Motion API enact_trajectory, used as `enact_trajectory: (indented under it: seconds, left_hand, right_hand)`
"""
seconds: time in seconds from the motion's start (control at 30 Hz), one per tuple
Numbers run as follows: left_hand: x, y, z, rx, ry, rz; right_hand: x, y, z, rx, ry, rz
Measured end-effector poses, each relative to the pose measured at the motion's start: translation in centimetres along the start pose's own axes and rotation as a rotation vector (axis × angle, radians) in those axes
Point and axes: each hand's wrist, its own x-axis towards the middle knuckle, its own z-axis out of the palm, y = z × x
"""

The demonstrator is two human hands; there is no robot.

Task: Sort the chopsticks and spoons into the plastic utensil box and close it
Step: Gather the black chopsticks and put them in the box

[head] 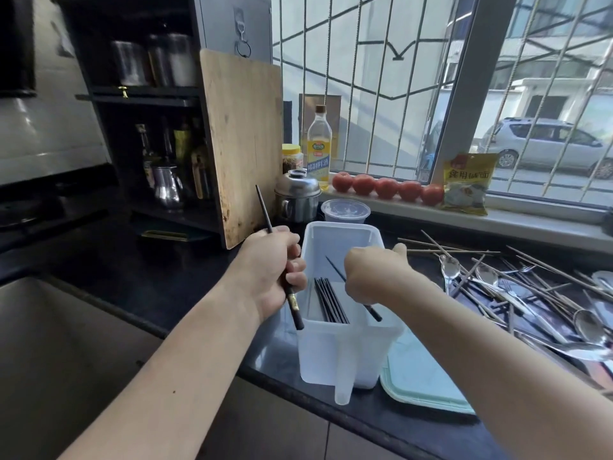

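Note:
A translucent white utensil box (345, 346) stands open on the dark counter, with several black chopsticks (330, 300) lying in its left part. My left hand (275, 267) grips one dark chopstick (263, 207) just left of the box, its thin end pointing up. My right hand (374, 270) holds another black chopstick (335, 267) over the box's right side, slanted downward. A heap of wooden chopsticks (464, 257) and metal spoons (587, 323) lies to the right. A pale green lid (428, 386) lies flat beside the box.
A wooden cutting board (245, 144) leans on a dark shelf behind. A steel pot (297, 194), a clear round container (345, 210), an oil bottle (319, 144) and tomatoes (386, 187) stand near the window sill. A steel sink (66, 343) lies at the lower left.

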Motion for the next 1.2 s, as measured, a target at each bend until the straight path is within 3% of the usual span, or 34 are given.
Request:
enact_trajectory:
  seconds: [0.1,0.2,0.37,0.57,0.83,1.0,1.07,1.17,1.2]
  left_hand:
    - [-0.1,0.2,-0.1,-0.033,0.027,0.018]
    - [0.0,0.3,-0.5,-0.061,0.028,0.007]
    - [-0.4,0.2,0.2,-0.137,-0.044,0.013]
    - [-1.1,0.1,1.6,-0.217,-0.213,0.07]
    - [-1.4,-0.3,1.8,-0.278,-0.258,0.086]
    - [-1.7,-0.1,2.1,-0.218,-0.256,0.083]
    - [-1.2,-0.2,1.8,-0.193,-0.169,0.084]
    - [-0.2,-0.7,0.7,-0.171,0.042,0.097]
    - [0.1,-0.7,0.3,-0.175,0.075,0.089]
  right_hand:
    - [0.7,0.7,0.6,0.022,0.048,0.013]
    - [0.7,1.9,0.0,0.108,0.242,0.024]
    - [-1.4,2.1,-1.9,0.543,0.353,-0.078]
    - [-4.1,0.0,-2.5,0.896,0.118,-0.301]
    - [-3.9,-0.5,-1.4,1.11,0.154,-0.246]
    - [-3.3,-0.3,-1.6,1.08,0.143,-0.297]
    - [-2.9,0.4,-1.7,1.077,0.182,-0.245]
    - [-1.7,2.6,-1.7,0.719,0.328,-0.067]
    - [-1.5,3.2,-1.7,0.564,0.289,-0.023]
